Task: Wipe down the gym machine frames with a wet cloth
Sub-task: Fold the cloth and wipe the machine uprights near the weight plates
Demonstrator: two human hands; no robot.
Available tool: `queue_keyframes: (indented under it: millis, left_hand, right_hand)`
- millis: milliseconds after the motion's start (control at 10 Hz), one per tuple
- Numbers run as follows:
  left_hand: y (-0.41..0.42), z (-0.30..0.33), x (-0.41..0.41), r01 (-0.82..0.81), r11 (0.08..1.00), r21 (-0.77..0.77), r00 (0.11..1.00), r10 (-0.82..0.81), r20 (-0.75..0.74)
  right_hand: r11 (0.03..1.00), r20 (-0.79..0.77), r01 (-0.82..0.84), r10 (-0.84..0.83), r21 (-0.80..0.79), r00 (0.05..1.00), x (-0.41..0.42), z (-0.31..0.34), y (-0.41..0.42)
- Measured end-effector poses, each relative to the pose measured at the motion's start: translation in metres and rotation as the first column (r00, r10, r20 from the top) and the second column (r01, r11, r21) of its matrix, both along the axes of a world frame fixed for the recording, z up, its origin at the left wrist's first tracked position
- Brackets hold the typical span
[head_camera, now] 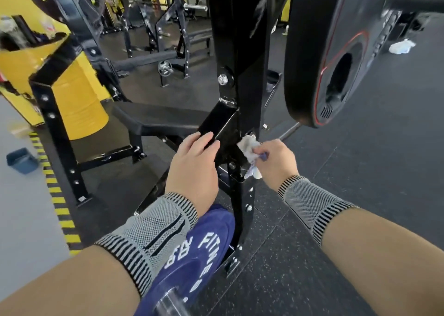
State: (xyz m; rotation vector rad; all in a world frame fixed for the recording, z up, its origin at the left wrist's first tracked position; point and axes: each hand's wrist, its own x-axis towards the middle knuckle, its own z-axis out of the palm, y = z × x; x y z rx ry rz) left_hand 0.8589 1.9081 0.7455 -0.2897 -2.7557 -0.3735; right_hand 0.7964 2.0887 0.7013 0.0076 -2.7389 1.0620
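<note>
While our right hand (276, 163) pinched the crumpled white cloth (248, 148) w/ curled fingers, it pressed the cloth against the black frame upright (236, 51), low down near a bracket joint. Our left hand (194, 162) sat just left of the cloth, fingers loosely curled over the end of a slanted black brace (217, 123) that met the upright; thumb side hidden, so how firmly it gripped we couldn't tell. Both wrists wore grey knit wrist sleeves (158, 231) w/ black stripes.

Above the right hand hung a big black weight plate (319, 51) w/ red trim, close to the upright. Below the left wrist, a blue plate (204, 250) w/ white lettering leaned at the frame's base, partly covered by that forearm. Left of the left hand stood a black bench pad (163, 121), further off a yellow barrel (81, 99), a yellow-black floor stripe (60, 202) and a small blue tub (21, 160). Far right of the right hand, another white rag (402, 47) lay on the dark rubber floor (360, 195).
</note>
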Motion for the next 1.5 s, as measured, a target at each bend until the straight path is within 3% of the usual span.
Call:
queue_keyframes:
  millis: [100, 200, 300, 400, 500, 600, 700, 800, 900, 1000, 1100, 1200, 1300, 1400, 1500]
  left_hand:
    - [0.006, -0.023, 0.016, 0.099, 0.995, -0.014, 0.993, -0.1, -0.058]
    - [0.024, -0.036, 0.023, 0.101, 0.995, -0.002, 0.991, -0.101, 0.088]
    - [0.037, -0.046, 0.025, 0.004, 0.997, 0.08, 0.973, -0.022, 0.231]
    - [0.049, -0.051, 0.023, -0.089, 0.987, 0.135, 0.954, 0.045, 0.297]
    - [0.062, -0.063, 0.018, -0.218, 0.965, 0.145, 0.928, 0.159, 0.338]
    - [0.084, -0.077, 0.02, -0.306, 0.948, 0.092, 0.896, 0.254, 0.363]
    - [0.096, -0.088, 0.02, -0.346, 0.925, 0.159, 0.886, 0.266, 0.379]
    - [0.098, -0.094, 0.01, -0.386, 0.885, 0.262, 0.875, 0.261, 0.408]
    - [0.1, -0.099, -0.006, -0.418, 0.831, 0.368, 0.87, 0.25, 0.425]
    - [0.101, -0.114, -0.019, -0.417, 0.788, 0.453, 0.873, 0.21, 0.44]
    - [0.106, -0.135, -0.025, -0.398, 0.796, 0.455, 0.868, 0.166, 0.468]
    - [0.111, -0.153, -0.023, -0.388, 0.792, 0.472, 0.872, 0.149, 0.467]
    - [0.117, -0.171, -0.018, -0.387, 0.776, 0.498, 0.867, 0.122, 0.484]
    - [0.12, -0.188, -0.018, -0.432, 0.714, 0.551, 0.865, 0.156, 0.477]
    - [0.122, -0.203, -0.019, -0.496, 0.633, 0.595, 0.847, 0.202, 0.492]
  right_hand:
    - [0.988, -0.036, 0.145, -0.147, -0.05, 0.989, 0.019, -0.008, 0.017]
    - [0.998, -0.114, 0.067, -0.069, -0.022, 0.991, 0.024, -0.01, 0.021]
    - [0.966, -0.232, -0.145, 0.194, 0.213, 0.953, 0.01, -0.015, 0.008]
    - [0.844, -0.142, -0.293, 0.391, 0.449, 0.909, -0.013, -0.026, 0.001]
    - [0.557, 0.068, -0.403, 0.524, 0.726, 0.849, -0.025, -0.047, 0.003]
    - [0.5, 0.172, -0.453, 0.51, 0.738, 0.843, -0.028, -0.073, 0.013]
    - [0.776, 0.032, -0.455, 0.492, 0.437, 0.87, -0.031, -0.076, 0.022]
    - [0.897, -0.29, -0.342, 0.418, 0.278, 0.861, -0.032, -0.065, 0.01]
    - [0.832, -0.233, -0.411, 0.513, 0.374, 0.826, -0.041, -0.09, 0.002]
    - [0.834, -0.129, -0.43, 0.496, 0.344, 0.859, -0.042, -0.109, 0.008]
    - [0.988, -0.178, -0.119, 0.134, 0.096, 0.975, -0.056, -0.096, 0.013]
    - [0.962, -0.093, 0.199, -0.219, -0.185, 0.971, -0.073, -0.085, 0.018]
    - [0.995, -0.082, 0.054, -0.061, -0.087, 0.995, -0.059, -0.106, 0.009]
    - [0.982, -0.186, -0.177, 0.186, 0.067, 0.965, -0.053, -0.126, 0.01]
    - [0.948, -0.258, -0.276, 0.31, 0.16, 0.915, -0.06, -0.131, 0.018]
